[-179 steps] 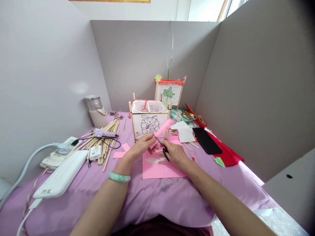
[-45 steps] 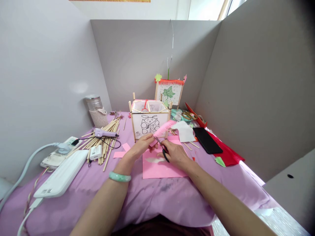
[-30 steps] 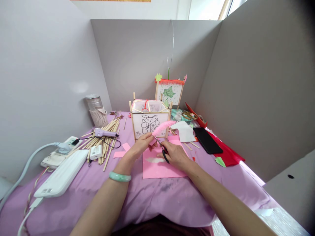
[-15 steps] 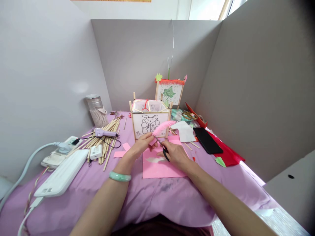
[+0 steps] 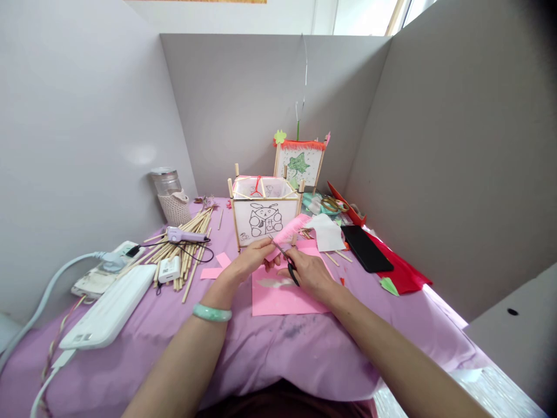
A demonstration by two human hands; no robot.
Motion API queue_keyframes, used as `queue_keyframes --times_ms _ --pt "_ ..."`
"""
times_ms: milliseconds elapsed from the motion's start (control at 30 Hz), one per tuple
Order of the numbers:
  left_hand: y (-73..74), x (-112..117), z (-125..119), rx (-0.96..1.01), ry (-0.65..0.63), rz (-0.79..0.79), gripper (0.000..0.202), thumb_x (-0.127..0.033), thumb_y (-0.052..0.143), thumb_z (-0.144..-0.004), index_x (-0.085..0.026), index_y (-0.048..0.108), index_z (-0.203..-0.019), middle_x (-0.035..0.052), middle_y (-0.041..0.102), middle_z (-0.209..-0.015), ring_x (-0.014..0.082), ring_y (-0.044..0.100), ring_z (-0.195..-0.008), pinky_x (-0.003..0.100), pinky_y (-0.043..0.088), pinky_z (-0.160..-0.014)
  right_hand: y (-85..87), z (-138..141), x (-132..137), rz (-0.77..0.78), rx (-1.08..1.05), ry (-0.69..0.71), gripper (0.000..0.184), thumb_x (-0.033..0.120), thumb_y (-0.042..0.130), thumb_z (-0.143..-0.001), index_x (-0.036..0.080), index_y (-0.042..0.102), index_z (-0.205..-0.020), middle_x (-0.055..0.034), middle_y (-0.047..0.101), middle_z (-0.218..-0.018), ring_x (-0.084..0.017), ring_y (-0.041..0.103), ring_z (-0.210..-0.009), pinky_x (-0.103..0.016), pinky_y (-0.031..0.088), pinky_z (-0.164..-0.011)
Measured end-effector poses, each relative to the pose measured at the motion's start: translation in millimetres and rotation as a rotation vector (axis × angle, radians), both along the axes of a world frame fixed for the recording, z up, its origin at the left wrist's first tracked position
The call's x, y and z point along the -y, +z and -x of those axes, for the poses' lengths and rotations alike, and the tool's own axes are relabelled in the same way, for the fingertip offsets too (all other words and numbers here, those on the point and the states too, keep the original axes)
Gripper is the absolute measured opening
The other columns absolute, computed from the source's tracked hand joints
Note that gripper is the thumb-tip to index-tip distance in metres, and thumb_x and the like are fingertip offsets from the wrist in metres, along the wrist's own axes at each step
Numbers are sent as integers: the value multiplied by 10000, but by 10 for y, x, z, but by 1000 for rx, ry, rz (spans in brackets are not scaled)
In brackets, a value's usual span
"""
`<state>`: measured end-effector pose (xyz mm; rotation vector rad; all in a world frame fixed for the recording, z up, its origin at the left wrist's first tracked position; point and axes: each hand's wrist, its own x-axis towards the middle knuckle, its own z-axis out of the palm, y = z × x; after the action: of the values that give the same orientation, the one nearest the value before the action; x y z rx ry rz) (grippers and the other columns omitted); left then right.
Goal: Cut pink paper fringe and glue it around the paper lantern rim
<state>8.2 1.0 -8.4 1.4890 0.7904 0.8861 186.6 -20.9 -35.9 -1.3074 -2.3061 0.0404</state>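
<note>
My left hand (image 5: 256, 259) pinches a pink paper strip (image 5: 292, 229) whose edge is cut into a fringe; the strip slants up to the right. In my right hand (image 5: 310, 268) is a pair of scissors (image 5: 290, 269) with black handles, its blades pointing up-left at the strip close to my left fingertips. Under both hands lies a sheet of pink paper (image 5: 278, 302) with a pale cut-out gap in it. Just behind the strip stands a square lantern (image 5: 266, 219) of wooden sticks and white panels, with a rabbit drawn on the front.
Left are wooden sticks (image 5: 195, 223), a lilac glue gun (image 5: 187, 235), a white power bank (image 5: 108, 307), a power strip (image 5: 93, 280) and a jar (image 5: 169, 197). Right are a black phone (image 5: 366, 248), white paper (image 5: 326, 232) and red cloth (image 5: 404, 276). A second lantern (image 5: 300, 165) stands behind.
The fringed strip has tilted and shifted slightly downward at its left end. My left fingers have moved down a little; the scissors stay by the strip's edge.
</note>
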Motion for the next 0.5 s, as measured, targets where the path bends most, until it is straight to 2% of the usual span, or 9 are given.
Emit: queue_keyframes --times_ms 500 --pt "5 -3 11 -22 32 -35 186 -306 501 -815 -139 534 -741 28 603 -687 97 525 -543 237 417 -529 -23 -33 -32 -9 -11 9 330 450 613 -803 195 530 -995 -32 636 -892 -162 602 -743 -233 338 -594"
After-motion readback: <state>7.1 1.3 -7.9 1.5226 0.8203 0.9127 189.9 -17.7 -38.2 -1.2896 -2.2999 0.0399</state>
